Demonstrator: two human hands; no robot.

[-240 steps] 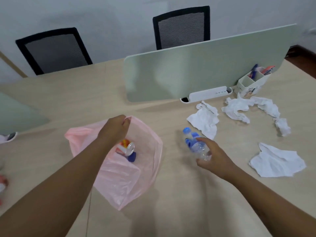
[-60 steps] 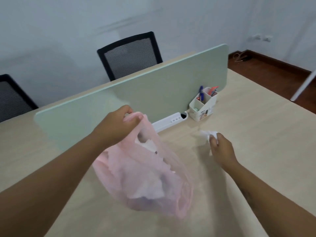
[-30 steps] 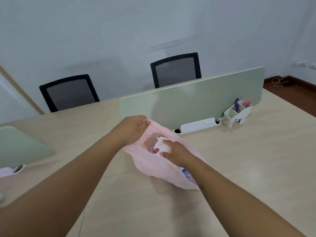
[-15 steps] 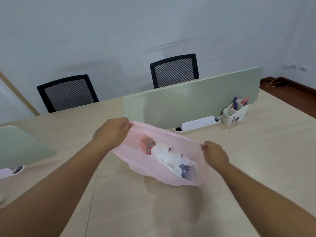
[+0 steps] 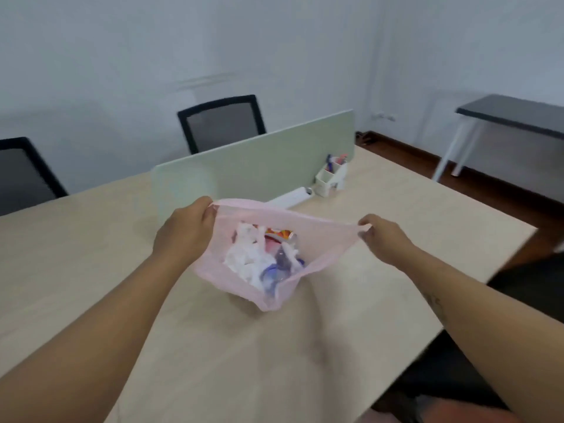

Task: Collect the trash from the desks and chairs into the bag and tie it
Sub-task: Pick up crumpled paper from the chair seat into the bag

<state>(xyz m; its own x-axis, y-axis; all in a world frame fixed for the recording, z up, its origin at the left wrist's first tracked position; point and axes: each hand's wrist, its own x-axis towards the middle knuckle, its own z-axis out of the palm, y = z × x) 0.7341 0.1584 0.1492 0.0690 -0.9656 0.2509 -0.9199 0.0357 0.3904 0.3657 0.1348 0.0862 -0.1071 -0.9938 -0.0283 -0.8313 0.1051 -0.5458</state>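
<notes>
A thin pink plastic bag [image 5: 305,227] hangs over the pale wooden desk [image 5: 91,254], its mouth stretched wide between my hands. My left hand [image 5: 183,236] pinches the rim's left end. My right hand [image 5: 384,238] pinches the right end. Inside the bag lie crumpled white tissues [image 5: 244,257], a clear bottle with a blue cap [image 5: 274,273] and a red and orange wrapper [image 5: 279,233]. The bag's bottom touches the desk.
A pale green divider panel [image 5: 259,163] stands behind the bag, with a white power strip [image 5: 290,198] and a white pen holder [image 5: 331,177] at its foot. Two black mesh chairs [image 5: 221,123] stand behind the desk. A dark side table [image 5: 512,114] is far right.
My right hand has left the inside of the bag and taken its right rim. Both hands have pulled the mouth wide. The view has swung to the right.
</notes>
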